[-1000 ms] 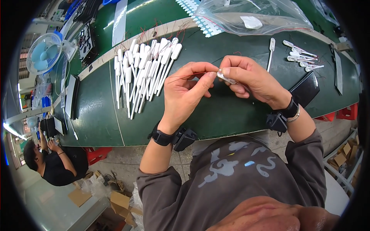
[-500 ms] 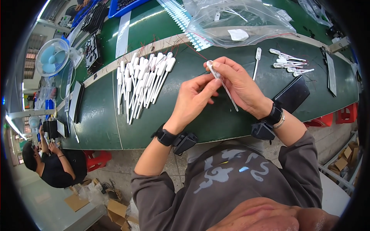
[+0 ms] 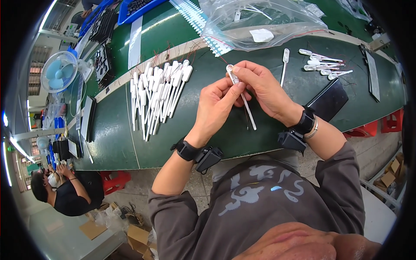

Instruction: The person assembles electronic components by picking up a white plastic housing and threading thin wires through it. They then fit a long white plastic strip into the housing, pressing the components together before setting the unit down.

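Note:
Between both hands is a white plastic stick (image 3: 248, 113) with a wide hollow head at the top and a thin stem pointing down towards me. My left hand (image 3: 213, 106) pinches it just below the head, thumb on top. With thumb and fingertips, my right hand (image 3: 263, 86) grips the head's edge. A thin wire hangs beside the stem, and a red one runs up from the head. To the left lies a pile of similar white sticks (image 3: 164, 89) with red wires at their heads. A single stick (image 3: 284, 67) rests beyond my right hand.
More white sticks (image 3: 324, 65) lie at the right, near a black flat panel (image 3: 330, 102). A clear plastic bag (image 3: 281, 28) and a perforated strip sheet (image 3: 195, 21) sit at the back. Left are a fan (image 3: 59, 72) and a seated co-worker (image 3: 71, 190).
The held stick has turned slightly, its stem more upright, and a thin wire now shows beside it. Both hands keep their pinch. The whole view has shifted a little.

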`<state>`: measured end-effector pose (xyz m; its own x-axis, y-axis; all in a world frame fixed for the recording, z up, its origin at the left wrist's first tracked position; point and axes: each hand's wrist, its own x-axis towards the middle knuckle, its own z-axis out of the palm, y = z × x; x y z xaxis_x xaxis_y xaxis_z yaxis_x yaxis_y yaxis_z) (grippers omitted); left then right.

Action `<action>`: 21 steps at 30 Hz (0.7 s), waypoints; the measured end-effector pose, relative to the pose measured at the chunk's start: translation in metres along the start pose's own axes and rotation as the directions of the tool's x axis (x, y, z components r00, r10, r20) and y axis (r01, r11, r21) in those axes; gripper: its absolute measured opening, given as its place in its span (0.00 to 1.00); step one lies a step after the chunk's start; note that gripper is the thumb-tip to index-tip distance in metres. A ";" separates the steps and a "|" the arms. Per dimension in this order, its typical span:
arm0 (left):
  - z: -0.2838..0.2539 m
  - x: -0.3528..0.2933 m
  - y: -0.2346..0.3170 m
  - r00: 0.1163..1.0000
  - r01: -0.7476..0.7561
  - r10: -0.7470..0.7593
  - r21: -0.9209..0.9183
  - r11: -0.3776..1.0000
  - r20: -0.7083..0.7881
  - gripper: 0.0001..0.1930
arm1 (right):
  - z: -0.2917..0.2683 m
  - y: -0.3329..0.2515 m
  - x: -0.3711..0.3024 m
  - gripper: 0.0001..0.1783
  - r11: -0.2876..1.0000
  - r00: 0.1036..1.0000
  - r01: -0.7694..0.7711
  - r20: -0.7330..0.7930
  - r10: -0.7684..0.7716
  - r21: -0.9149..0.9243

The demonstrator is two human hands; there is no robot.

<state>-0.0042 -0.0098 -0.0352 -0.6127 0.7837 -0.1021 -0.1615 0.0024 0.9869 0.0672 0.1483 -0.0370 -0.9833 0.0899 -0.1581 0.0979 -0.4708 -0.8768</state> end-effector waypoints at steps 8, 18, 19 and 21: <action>-0.018 -0.005 0.016 0.995 0.092 -0.093 0.050 0.995 0.029 0.12 | 0.001 0.006 0.005 0.09 0.923 0.973 0.208 -0.029 -0.229 -0.324; -0.012 0.000 0.022 0.985 0.005 -0.022 -0.097 0.995 -0.172 0.12 | 0.012 -0.001 -0.005 0.06 0.699 0.913 0.284 -0.038 -0.407 -0.656; -0.012 0.001 0.023 0.984 0.005 -0.023 -0.103 0.995 -0.177 0.12 | 0.012 0.000 -0.004 0.05 0.700 0.914 0.280 -0.041 -0.404 -0.657; -0.011 0.001 0.023 0.983 0.003 -0.024 -0.113 0.994 -0.185 0.11 | 0.013 0.000 -0.005 0.05 0.701 0.915 0.274 -0.045 -0.400 -0.658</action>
<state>-0.0175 -0.0157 -0.0140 -0.7411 0.6552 -0.1467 -0.2495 -0.0659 0.9661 0.0701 0.1366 -0.0309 -0.9324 0.3098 0.1860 -0.1003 0.2726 -0.9569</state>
